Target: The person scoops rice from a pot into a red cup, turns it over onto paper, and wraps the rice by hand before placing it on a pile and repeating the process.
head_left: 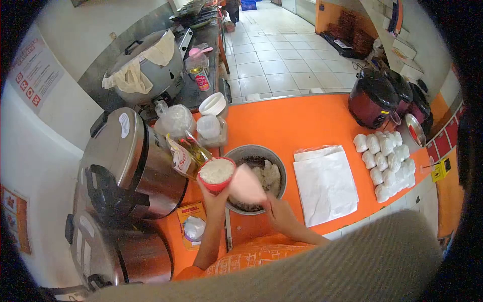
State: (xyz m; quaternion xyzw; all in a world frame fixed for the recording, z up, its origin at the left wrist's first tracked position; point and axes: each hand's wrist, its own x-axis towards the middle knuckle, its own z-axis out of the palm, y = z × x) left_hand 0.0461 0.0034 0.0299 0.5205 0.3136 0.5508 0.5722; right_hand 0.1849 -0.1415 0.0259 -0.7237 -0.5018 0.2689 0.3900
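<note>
My left hand (215, 199) is wrapped round a red cup (216, 187) heaped with white rice (217, 170), above the left rim of a grey pot (282, 171). In my right hand (278, 214) is the handle of a pale pink paddle (246, 184), its blade blurred and close beside the cup. Inside the pot lies a mound of rice (270, 177) on its right side, with dark patches on the inner wall. The fingers of my right hand are closed at the pot's lower right rim.
White sheets (326, 183) lie right of the pot; several white wrapped bundles (387, 161) sit farther right. Dark red cookers (372, 98) stand at the back right. Large steel cookers (118, 161) flank the left, beside jars (211, 128) and a bottle. A person (232, 10) stands far back.
</note>
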